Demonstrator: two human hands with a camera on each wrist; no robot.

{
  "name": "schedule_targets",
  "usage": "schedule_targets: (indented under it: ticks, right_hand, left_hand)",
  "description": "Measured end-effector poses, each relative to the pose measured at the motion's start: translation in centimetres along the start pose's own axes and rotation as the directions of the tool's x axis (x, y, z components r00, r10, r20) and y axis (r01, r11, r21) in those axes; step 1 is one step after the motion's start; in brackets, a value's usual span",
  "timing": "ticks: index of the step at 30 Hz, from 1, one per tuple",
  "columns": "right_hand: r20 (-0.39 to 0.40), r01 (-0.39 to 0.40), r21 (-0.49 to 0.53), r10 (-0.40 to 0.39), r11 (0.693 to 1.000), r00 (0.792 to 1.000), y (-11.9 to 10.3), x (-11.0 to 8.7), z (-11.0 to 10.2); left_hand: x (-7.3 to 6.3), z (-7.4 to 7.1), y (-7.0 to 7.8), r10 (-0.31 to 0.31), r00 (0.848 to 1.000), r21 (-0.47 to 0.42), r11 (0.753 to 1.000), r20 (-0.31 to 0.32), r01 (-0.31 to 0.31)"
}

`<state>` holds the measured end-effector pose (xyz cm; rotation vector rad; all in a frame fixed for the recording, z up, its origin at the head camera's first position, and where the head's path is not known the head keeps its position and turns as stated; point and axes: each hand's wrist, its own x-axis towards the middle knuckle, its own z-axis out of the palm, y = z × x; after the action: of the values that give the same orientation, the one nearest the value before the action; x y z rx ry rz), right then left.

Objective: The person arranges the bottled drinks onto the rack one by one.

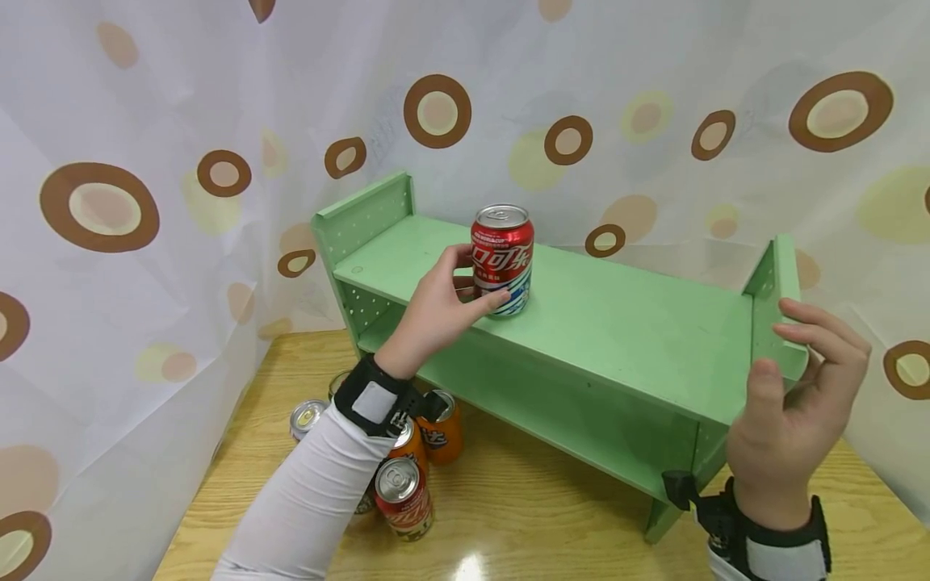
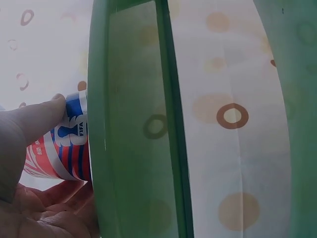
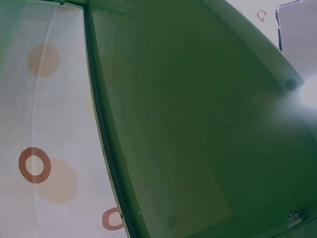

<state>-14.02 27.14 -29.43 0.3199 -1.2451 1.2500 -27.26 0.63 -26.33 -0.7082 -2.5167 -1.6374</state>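
The left hand (image 1: 439, 303) grips a red can (image 1: 503, 260), thumb across its front and fingers curled round the side; the can is upright at the front edge of the top board (image 1: 632, 327) of the green shelf, left of the middle. Its base is partly masked by that edge in the left-wrist view, so I cannot say whether it bears its full weight there. The right hand (image 1: 799, 411), holding nothing, is loosely bent beside the right end panel (image 1: 783, 282). As I judge it, the work is early: one can is up at the board, while orange cans (image 1: 445, 440), a red-and-gold can (image 1: 405, 507) and a silver-lidded can (image 1: 308, 415) stand towards the worktop's (image 1: 552, 516) left edge, not yet raised.
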Motion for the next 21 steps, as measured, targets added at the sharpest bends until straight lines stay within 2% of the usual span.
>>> schedule_targets:
  ticks: [10, 21]
  right_hand:
    - [-0.006, 0.006, 0.0, -0.006, 1.0, 1.0, 0.0, 0.0, 0.1]
    - [0.001, -0.002, -0.002, 0.002, 1.0, 1.0, 0.0, 0.0, 0.0]
  left_hand:
    - [0.1, 0.7, 0.1, 0.023, 0.999, -0.038, 0.999, 0.023, -0.022]
    - [0.1, 1.9, 0.6, 0.045, 0.997, -0.025, 0.999, 0.057, -0.044]
